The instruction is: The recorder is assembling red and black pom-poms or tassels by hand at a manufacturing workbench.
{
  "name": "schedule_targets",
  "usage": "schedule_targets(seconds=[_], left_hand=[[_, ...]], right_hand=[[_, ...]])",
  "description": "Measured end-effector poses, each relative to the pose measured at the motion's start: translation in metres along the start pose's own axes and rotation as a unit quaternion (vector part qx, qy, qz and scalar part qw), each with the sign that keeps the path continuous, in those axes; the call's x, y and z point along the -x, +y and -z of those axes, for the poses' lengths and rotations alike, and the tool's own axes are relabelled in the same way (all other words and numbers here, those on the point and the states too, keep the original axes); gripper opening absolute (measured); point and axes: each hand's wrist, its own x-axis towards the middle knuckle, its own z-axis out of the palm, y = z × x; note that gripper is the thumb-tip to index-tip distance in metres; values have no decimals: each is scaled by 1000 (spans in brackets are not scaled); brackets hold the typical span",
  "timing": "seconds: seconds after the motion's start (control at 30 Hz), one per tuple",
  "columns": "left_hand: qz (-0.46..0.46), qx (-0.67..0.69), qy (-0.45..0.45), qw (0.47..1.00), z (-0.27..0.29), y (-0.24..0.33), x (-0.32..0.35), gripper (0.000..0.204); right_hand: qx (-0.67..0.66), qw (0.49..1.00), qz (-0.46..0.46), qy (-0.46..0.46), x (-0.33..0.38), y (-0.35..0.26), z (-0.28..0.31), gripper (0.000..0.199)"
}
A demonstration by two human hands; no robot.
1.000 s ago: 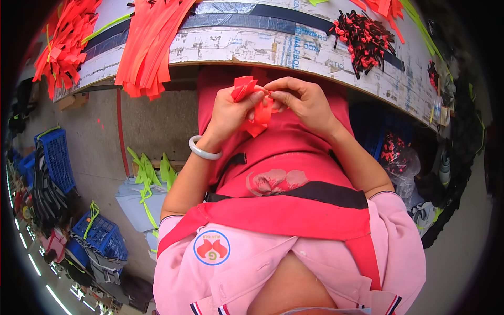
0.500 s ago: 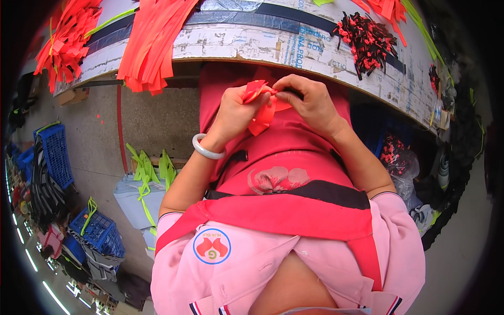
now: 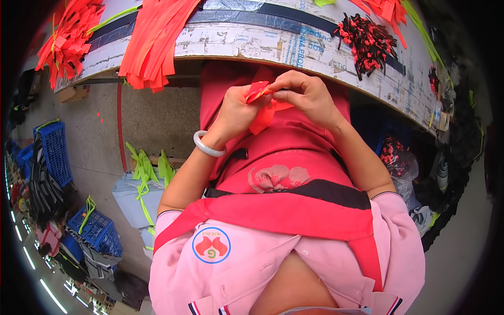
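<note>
Over my red apron, just short of the table edge, my left hand [image 3: 240, 106] is closed round an orange-red fabric strip [image 3: 262, 122]. Part of the strip is bunched above the fingers and part hangs down below them. My right hand [image 3: 304, 94] pinches at the same strip, its fingertips meeting those of the left. What exactly lies between the right fingertips is hidden. A pale bangle sits on my left wrist.
On the worn white table [image 3: 226, 44] lie long orange-red strips [image 3: 155, 47], another bundle [image 3: 63, 44] at far left, and a heap of small black-and-red pieces [image 3: 365, 42] at right. Blue crates [image 3: 97, 231] and folded grey fabric [image 3: 131, 197] with lime-green strips stand at lower left.
The bunched part of the strip in my left hand has tilted and flattened toward the right. My right fingertips have shifted slightly left and up. Both hands stay close together.
</note>
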Motion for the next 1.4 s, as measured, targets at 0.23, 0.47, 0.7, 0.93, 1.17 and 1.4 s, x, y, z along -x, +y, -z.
schedule_targets(seconds=[0.23,0.47,0.7,0.93,1.17,1.4], left_hand=[[3,3,11,1000,2,-7,-4,10],[10,-7,28,1000,5,-16,-5,9],[17,90,65,994,-1,-8,-6,9],[25,138,51,989,7,-12,-8,13],[5,113,37,993,11,-5,-5,18],[17,112,5,994,20,6,-4,18]], right_hand=[[-70,989,-116,-54,-7,-3,3,15],[-113,990,-62,-62,-11,10,1,15],[-275,928,-250,5,-2,2,-11,19],[233,949,208,51,12,-20,-27,11],[-82,979,-74,173,6,-21,-10,17],[-346,912,-199,93,-1,3,-12,25]])
